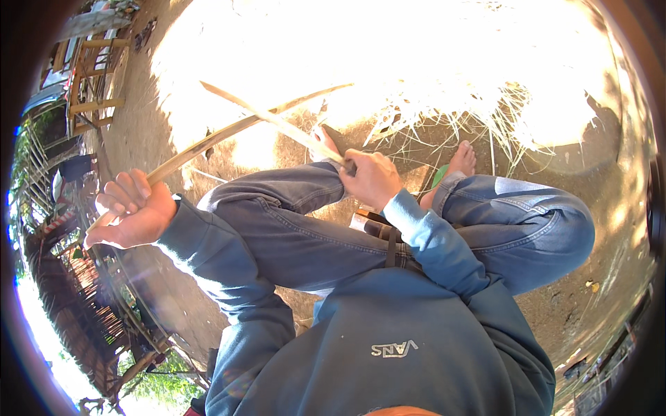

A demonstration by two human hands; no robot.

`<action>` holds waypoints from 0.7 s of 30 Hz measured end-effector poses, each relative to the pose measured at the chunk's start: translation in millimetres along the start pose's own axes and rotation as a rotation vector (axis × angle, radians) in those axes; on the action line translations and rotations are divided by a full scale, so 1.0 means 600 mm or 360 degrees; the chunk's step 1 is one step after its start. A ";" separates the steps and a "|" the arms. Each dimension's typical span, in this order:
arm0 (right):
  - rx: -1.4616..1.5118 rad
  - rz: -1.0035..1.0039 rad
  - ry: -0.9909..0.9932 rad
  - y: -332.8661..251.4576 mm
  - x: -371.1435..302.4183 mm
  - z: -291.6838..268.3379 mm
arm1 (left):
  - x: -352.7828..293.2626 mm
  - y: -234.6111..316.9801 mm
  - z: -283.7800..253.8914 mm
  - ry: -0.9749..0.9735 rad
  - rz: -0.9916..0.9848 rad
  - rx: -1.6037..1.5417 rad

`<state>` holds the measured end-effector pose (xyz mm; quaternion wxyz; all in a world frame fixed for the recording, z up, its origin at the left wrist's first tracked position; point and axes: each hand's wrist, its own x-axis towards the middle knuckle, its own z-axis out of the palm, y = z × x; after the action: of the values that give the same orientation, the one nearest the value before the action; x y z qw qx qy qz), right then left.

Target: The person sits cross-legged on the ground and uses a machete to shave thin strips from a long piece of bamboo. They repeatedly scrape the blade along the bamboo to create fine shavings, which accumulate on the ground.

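Observation:
My left hand (137,209) is raised at the left, its fingers curled round the near end of a long, slim bamboo strip (208,143). The strip slants up and away to the right, narrowing at its far end. In front of my lap, my right hand (374,180) grips a long, pointed, light-tan piece (302,136) with a dark part by the fingers. Whether it is a blade or another strip I cannot tell. Its pointed end reaches far left, and the two pieces cross beyond my left knee. A brown sheath-like object (372,216) lies at my waist.
I sit on bare earth with legs bent and feet uncovered. Thin pale shavings (479,121) lie heaped beyond my feet. A green leaf (439,175) is near one ankle. Bamboo structures (97,105) and a thatched roof (59,305) stand at the left. Glare washes out the far ground.

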<state>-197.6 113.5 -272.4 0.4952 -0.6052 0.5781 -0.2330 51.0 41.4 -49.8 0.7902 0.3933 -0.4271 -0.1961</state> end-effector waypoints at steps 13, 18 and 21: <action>-0.0159 0.0793 0.0113 0.211 0.042 0.024 | 0.028 -0.011 -0.024 0.0057 -0.0004 -0.0023; 0.0066 0.0328 -0.0003 0.062 0.025 0.022 | 0.048 -0.027 -0.062 0.0271 0.0046 0.0039; -0.0009 -0.0079 -0.0023 -0.003 0.000 0.023 | 0.063 -0.032 -0.105 0.0148 0.0029 0.0017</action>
<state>-184.7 118.0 -276.2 0.4917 -0.6225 0.5599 -0.2392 124.7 33.5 -65.7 0.8088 0.4024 -0.3945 -0.1682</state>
